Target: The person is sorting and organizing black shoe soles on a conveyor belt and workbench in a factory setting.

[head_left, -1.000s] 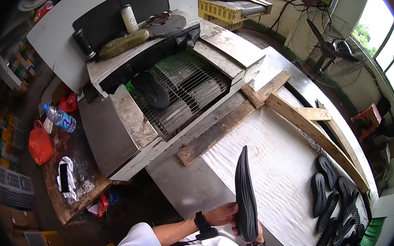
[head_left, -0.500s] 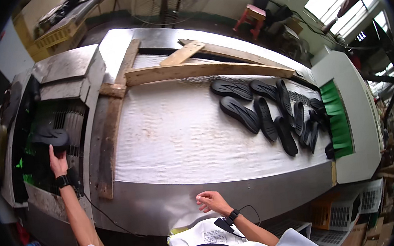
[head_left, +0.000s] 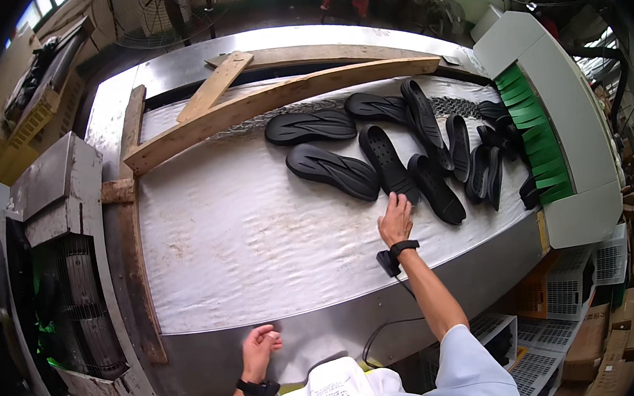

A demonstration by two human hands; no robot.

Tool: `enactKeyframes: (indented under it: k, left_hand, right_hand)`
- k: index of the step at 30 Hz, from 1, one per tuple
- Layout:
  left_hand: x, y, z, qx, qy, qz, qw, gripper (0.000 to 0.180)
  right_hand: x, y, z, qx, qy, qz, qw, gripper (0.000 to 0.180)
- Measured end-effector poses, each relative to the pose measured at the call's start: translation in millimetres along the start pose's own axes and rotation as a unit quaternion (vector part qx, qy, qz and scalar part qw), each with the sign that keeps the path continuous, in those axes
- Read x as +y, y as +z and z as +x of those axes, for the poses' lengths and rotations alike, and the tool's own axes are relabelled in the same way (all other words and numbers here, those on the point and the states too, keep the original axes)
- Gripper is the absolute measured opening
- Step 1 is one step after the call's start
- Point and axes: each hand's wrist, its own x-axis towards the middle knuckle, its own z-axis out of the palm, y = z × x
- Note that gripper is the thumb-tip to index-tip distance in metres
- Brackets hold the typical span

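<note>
Several black shoe soles lie loosely grouped on the white cloth belt (head_left: 215, 246), toward its right end. My right hand (head_left: 395, 219) reaches over the belt with its fingers stretched out. Its fingertips meet the near end of a sole with small holes (head_left: 385, 157); no closed grip on it shows. To the left of that is a grooved sole (head_left: 332, 172), and to its right a smooth-edged one (head_left: 435, 190). My left hand (head_left: 259, 352) hangs empty by the metal front edge (head_left: 329, 326), fingers loosely bent and apart.
Wooden boards (head_left: 285, 108) cross the belt's far side. Green strips (head_left: 536, 135) hang in the pale machine housing (head_left: 516, 49) on the right. At the left stands a machine with a barred opening (head_left: 87, 304). Plastic crates (head_left: 539, 360) sit low at the right.
My left hand has let go of the sole it held in the left machine and come back to the front edge. My right hand has moved forward to the soles. The view has shifted.
</note>
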Motion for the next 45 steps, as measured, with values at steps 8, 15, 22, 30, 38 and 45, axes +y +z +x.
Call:
enactKeyframes:
  k: [8,15,22,30,38,45]
  left_hand:
    - [-4.2,107.6,45.8,-0.084,-0.026,0.13,0.988,0.031]
    - [111.8,215.5,71.6,-0.115,0.281,0.273,0.913,0.048]
    - [142.1,247.7,44.1,-0.343,0.341,0.354,0.8,0.068]
    - [57.5,149.3,3.8,-0.159,0.041,0.042,0.986,0.058]
    - [63.8,4.3,-41.9,0.148,0.155,-0.044,0.976,0.053]
    - [163.7,-220.4,-63.1,0.526,0.425,0.017,0.737,0.058]
  right_hand:
    - [130.1,45.3,62.8,0.047,-0.101,-0.19,0.975,0.046]
    - [77.6,-156.2,28.4,0.13,-0.087,0.336,0.929,0.019]
    - [27.5,-234.6,2.9,-0.209,-0.051,0.499,0.84,0.02]
    - [17.7,16.5,125.5,-0.049,-0.102,0.217,0.97,0.101]
    - [-56.8,20.9,57.1,-0.095,-0.122,0.277,0.948,0.044]
    - [-87.1,-59.3,-50.5,-0.116,-0.098,0.36,0.921,0.034]
